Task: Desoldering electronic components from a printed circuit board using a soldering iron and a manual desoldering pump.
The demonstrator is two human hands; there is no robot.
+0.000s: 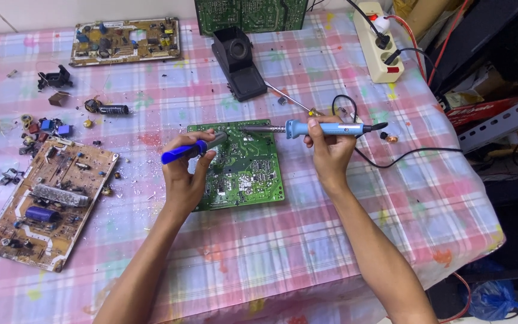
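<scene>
A green circuit board [253, 174] lies solder side up on the pink checked tablecloth [307, 240]. My right hand [330, 153] grips a blue-handled soldering iron [322, 128], held level, its metal tip pointing left over the board's top edge. My left hand [186, 174] holds a blue and grey desoldering pump [190, 148], its nozzle aimed right toward the iron's tip. The two tips sit close together above the board. The iron's black cord [415, 151] runs off to the right.
A black soldering iron stand [238, 63] sits behind the board. A brown circuit board [49, 201] lies at left, another [126, 41] at the back left, with several loose components [43, 129] between. A white power strip [380, 42] lies at back right.
</scene>
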